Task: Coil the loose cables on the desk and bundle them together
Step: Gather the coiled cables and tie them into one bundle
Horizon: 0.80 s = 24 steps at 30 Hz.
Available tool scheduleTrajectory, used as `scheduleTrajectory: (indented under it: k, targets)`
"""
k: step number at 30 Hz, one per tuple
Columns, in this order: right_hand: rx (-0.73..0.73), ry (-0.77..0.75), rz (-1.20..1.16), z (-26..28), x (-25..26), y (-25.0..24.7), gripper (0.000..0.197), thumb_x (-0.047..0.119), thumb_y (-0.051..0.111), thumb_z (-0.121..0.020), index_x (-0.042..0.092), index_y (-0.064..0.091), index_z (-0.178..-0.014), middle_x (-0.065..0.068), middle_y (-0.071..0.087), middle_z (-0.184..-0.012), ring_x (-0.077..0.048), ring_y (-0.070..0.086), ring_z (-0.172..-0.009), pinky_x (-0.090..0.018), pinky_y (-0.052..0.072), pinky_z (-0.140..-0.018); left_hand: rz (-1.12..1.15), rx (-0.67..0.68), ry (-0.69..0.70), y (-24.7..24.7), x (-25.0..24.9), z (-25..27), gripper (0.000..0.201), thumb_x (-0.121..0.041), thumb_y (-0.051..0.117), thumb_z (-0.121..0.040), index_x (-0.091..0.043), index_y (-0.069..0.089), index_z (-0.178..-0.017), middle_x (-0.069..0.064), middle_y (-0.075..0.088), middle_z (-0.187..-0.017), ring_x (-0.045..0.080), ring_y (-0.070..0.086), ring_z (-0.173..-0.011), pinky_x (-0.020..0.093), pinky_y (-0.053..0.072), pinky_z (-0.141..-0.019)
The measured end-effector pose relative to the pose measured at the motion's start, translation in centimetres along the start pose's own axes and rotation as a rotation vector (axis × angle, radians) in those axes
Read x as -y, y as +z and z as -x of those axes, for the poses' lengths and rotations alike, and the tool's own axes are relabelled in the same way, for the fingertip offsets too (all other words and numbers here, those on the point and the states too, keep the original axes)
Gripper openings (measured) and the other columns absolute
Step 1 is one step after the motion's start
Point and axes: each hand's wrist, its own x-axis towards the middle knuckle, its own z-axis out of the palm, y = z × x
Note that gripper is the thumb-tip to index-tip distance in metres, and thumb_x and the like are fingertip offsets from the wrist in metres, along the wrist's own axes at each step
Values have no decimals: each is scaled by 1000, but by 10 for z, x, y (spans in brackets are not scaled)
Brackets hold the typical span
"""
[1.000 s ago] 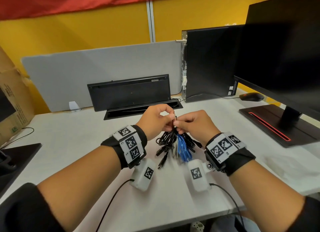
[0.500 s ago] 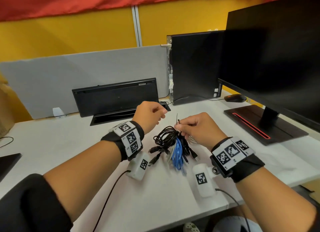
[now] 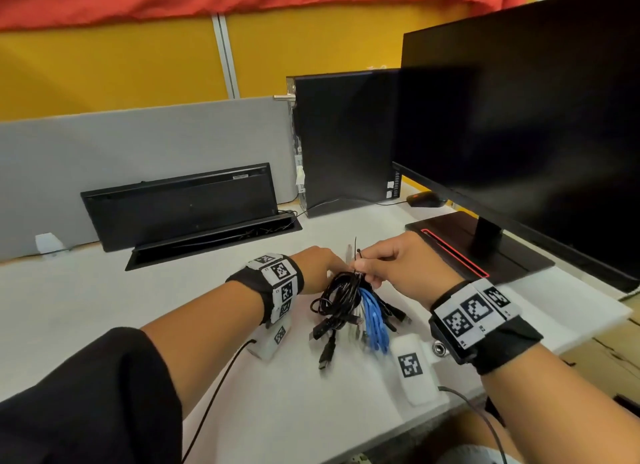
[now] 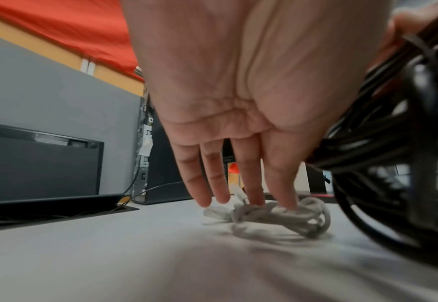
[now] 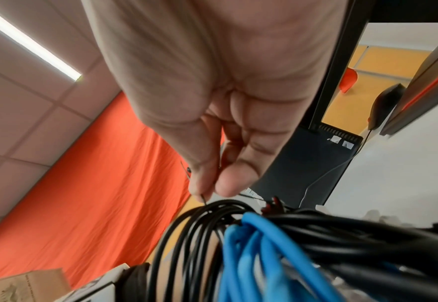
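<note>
At desk [image 3: 173, 325] centre: black and blue coiled cable bundle [image 3: 349, 301], tie pinched by right hand [image 3: 398, 266] fingers. At 12 o'clock, small white coiled cable [image 4: 277, 214] touched by left hand [image 4: 238, 102], straight fingers; probably last to join.

Office workstation, grey desk divider [image 3: 145, 152], monitor [image 3: 519, 117], computer tower [image 3: 346, 138]
</note>
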Motion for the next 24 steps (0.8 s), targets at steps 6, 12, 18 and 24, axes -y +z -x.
scheduleTrajectory:
  k: [6, 12, 18, 24]
  targets:
    - [-29, 29, -10, -2, -7, -6, 10, 10, 73, -84, 14, 79, -78, 0, 67, -58, -9, 58, -52, -17, 52, -61, -171, 82, -88, 10, 3, -8, 16, -11, 61, -88, -12, 70, -102, 7, 70, -102, 22, 61, -93, 28, 46, -82]
    - [-27, 34, 3, -7, -1, 5, 10, 15, 74, -84, 18, 79, -76, -1, 68, -59, -10, 58, -53, -17, 53, -61, -110, -37, -231, 5, 18, 1, 10, -15, 52, -92, -10, 61, -95, 11, 66, -102, 28, 59, -97, 34, 47, -85]
    - [-16, 51, 34, -17, 8, 25, 18, 17, 75, -84, 27, 77, -69, 1, 68, -59, -8, 58, -52, -19, 54, -60, 524, -302, -329, -2, 34, 24, 18, -15, 51, -96, -3, 59, -85, 6, 63, -68, 20, 57, -65, 36, 49, -76]
    - [15, 32, 90, -30, 19, 55, 16, 16, 75, -84, 17, 78, -68, 0, 66, -55, -3, 54, -44, -20, 50, -55, 876, -486, -314, -15, 39, 58, 14, -3, 52, -91, 3, 63, -96, 4, 63, -63, 22, 61, -67, 27, 52, -68]
